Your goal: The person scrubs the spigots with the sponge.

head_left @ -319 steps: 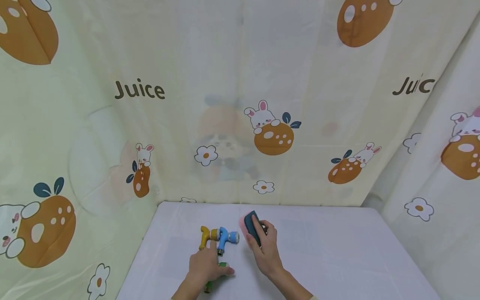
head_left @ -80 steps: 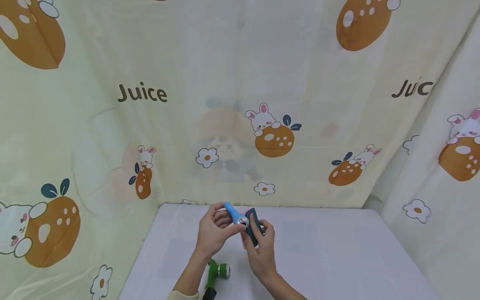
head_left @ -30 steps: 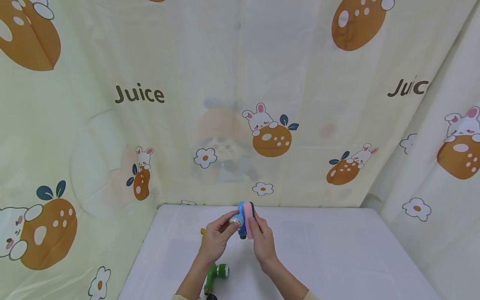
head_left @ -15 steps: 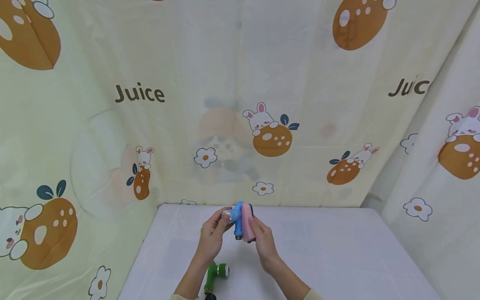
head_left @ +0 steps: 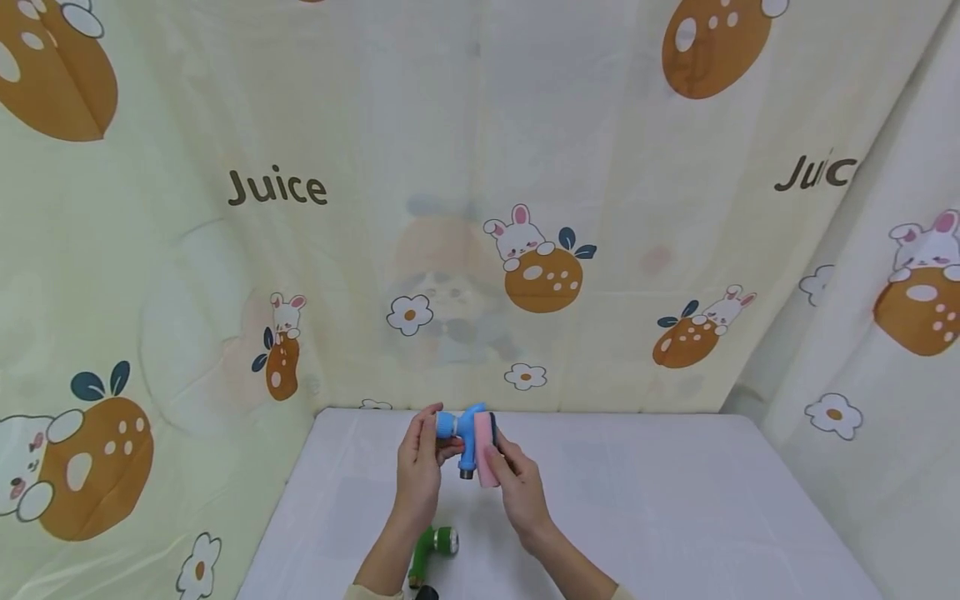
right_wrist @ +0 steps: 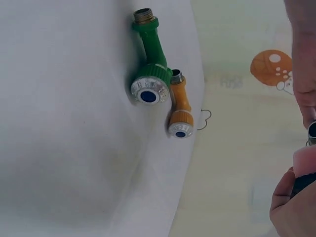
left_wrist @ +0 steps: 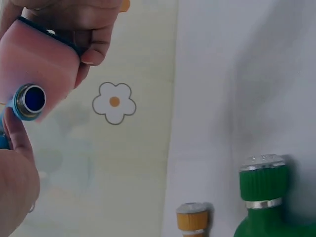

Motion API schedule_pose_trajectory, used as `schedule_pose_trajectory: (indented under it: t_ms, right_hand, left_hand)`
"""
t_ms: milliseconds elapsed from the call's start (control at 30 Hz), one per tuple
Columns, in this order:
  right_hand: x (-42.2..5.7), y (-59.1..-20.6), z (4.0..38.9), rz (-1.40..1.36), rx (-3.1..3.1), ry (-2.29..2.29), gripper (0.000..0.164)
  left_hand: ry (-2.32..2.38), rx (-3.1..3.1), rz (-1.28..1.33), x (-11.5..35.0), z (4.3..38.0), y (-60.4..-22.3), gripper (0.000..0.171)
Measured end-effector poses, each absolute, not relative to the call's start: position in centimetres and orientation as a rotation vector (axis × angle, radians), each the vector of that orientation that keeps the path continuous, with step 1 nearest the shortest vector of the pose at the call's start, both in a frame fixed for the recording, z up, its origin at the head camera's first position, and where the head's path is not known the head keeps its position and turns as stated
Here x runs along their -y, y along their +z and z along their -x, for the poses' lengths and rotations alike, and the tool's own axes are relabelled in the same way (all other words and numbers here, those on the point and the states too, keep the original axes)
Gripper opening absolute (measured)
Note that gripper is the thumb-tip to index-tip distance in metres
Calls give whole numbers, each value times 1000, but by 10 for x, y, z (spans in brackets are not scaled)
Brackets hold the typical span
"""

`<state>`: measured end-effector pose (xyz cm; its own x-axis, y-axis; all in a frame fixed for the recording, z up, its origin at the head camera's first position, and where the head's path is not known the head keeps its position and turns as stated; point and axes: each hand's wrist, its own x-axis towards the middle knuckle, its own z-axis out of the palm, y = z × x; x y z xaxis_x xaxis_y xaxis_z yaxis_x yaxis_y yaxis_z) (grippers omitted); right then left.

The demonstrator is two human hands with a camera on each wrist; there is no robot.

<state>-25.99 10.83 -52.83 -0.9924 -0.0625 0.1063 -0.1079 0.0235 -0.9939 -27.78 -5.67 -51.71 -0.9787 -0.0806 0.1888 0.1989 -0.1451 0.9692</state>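
My left hand (head_left: 418, 471) holds a blue tap (head_left: 467, 437) by its round knob, above the table toward its back edge. The tap's spout end points down, its threaded mouth facing the camera in the left wrist view. In my right hand (head_left: 522, 496) is a pink sponge (head_left: 486, 454) with a dark teal backing (left_wrist: 49, 30). The thumb lies on the pink side, which is right against the side of the tap's body. Below the hands, a green tap (head_left: 423, 554) lies on the table. A yellow tap (right_wrist: 181, 98) shows beside it in the right wrist view.
A white-covered table (head_left: 660, 508) stretches out under the hands. Behind it hangs a cream curtain (head_left: 637, 167) printed with rabbits and oranges. A small black object (head_left: 427, 592) shows at the bottom edge near the green tap.
The blue tap, earlier on the table, is now in my left hand. Over the last second its knob has turned leftward. The sponge has turned pink side toward the tap and shifted slightly left.
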Motion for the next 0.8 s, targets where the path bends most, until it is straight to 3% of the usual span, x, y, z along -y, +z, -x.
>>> schedule_pose_trajectory:
  t_ms: [367,567,800]
  right_hand:
    - [-104,-522,253,-301,2177,2028,48]
    - [-99,-521,250,-444,2175,1874,50]
    - [-98,-523,251,-610,2099,1605,56]
  left_hand:
    - [-2110,2016,22,49,276,-512,68]
    - [-2204,1874,17,51,277,-509,59]
    - [-2331,1885,103,53,278,-509,61]
